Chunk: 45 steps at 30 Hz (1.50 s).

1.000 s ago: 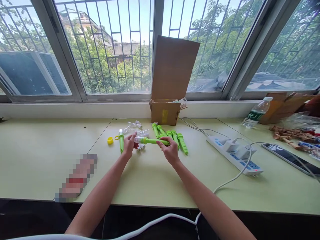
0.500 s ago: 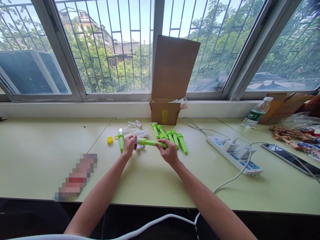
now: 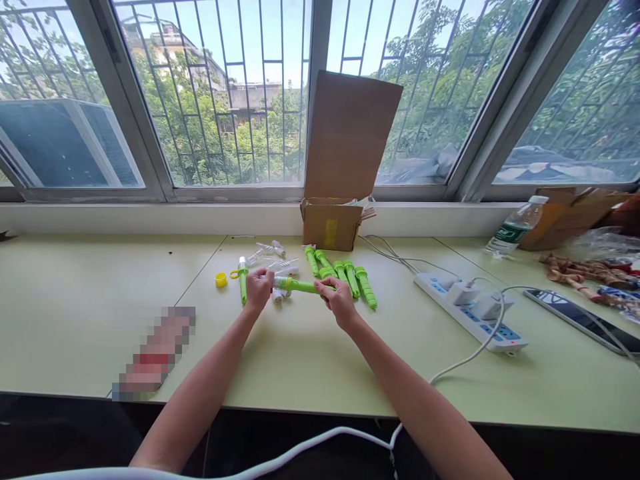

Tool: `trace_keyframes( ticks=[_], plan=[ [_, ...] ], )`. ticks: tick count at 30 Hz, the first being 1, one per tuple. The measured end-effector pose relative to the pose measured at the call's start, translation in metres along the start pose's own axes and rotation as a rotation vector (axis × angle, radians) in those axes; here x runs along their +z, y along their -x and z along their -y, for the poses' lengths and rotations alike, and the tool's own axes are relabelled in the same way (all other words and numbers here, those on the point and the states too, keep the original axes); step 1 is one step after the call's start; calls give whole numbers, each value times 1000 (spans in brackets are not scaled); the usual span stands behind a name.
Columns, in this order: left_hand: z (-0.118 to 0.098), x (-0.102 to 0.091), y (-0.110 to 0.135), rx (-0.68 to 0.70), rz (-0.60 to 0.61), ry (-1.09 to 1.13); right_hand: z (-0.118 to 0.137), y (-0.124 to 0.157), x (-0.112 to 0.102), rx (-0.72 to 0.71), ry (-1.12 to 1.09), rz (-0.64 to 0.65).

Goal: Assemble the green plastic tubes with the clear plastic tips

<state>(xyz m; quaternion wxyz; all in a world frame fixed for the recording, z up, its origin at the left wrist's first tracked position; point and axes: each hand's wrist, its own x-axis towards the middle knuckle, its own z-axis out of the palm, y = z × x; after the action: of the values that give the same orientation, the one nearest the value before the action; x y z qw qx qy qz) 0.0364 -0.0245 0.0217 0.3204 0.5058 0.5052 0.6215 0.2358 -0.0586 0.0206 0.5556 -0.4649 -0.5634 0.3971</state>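
Held level between my two hands is a green plastic tube [image 3: 301, 287] with a clear section at its left end. My left hand [image 3: 259, 291] is closed around the clear end. The fingers of my right hand [image 3: 339, 300] pinch the green end. Just beyond my left hand is another green tube [image 3: 243, 283] with a white tip, beside a yellow ring [image 3: 234, 274] and a yellow cap [image 3: 221, 280]. Clear plastic tubes [image 3: 284, 265] with white ends lie behind my hands. Several green tubes [image 3: 367, 288] lie beyond my right hand.
An open cardboard box [image 3: 330, 227] stands against the window sill. On the right are a power strip [image 3: 470, 317] with plugs and cables, a phone [image 3: 575, 317], a bottle [image 3: 517, 227] and beaded strands [image 3: 575, 270]. A blurred-out flat object [image 3: 155, 353] lies near the left front edge.
My right hand's fingers have shifted slightly on the green end of the tube. My left hand keeps its hold, and the things on the table stay put.
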Motion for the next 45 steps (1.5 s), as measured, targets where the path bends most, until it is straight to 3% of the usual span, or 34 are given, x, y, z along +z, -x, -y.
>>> trace_keyframes(
  ticks=[3, 6, 8, 11, 14, 21, 27, 32, 35, 38, 45],
  plan=[
    [1, -5, -2, 108, -6, -70, -2, -1, 1, 179, -155, 52],
    [1, -7, -3, 190, -35, -148, -5, -1, 1, 212, -164, 58],
    [1, -8, -3, 211, -38, -185, -8, -2, 1, 117, -78, 25],
    [0, -8, -3, 182, -2, -173, -13, -2, 0, -136, 149, -57],
    [-1, -8, -4, 92, 59, -75, -17, -1, -2, -346, 388, -113],
    [0, -7, -5, -92, 270, 37, -19, 2, -8, -680, 829, -191],
    [4, -5, -6, -161, 233, -130, -11, 3, -9, -817, 1075, -154],
    [1, -2, -5, -193, 201, -99, 0, 7, -5, -904, 1266, -68],
    [-1, 0, -2, -186, 180, -83, 3, 9, -1, -903, 1357, -52],
    [-2, 4, 2, -172, 197, -89, -1, 9, 1, -779, 1455, -114],
    [2, 13, 10, -18, 174, -203, -9, 6, -4, -648, 1499, -186]
  ],
)
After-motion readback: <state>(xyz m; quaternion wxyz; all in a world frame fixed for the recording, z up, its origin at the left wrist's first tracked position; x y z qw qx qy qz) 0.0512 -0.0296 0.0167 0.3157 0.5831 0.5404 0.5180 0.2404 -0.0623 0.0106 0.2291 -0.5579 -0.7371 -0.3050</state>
